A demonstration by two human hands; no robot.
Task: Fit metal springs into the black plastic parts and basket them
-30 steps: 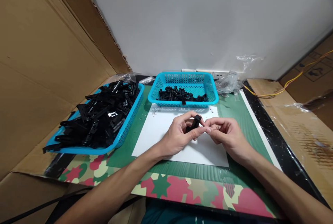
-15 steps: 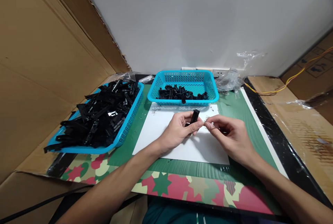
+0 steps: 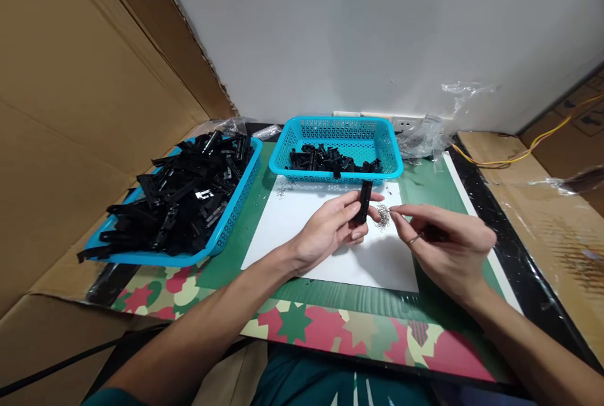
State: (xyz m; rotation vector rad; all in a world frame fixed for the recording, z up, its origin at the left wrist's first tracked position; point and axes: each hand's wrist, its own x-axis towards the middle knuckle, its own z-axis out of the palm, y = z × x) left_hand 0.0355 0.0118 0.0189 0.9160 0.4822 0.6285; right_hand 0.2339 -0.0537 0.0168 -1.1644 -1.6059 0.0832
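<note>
No readable words, numbers or brands. Dark printed marks (image 3: 592, 118) on cardboard box (image 3: 564, 149) at far right, partly cut off, too unclear to read.

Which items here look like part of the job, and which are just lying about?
Apparently in use:
- black plastic part, in the left hand
- small metal pieces, by the right hand's fingertips
- white sheet
- left blue basket, rear blue basket: black parts

Probably just lying about:
- clear plastic bag
- yellow wire
</note>
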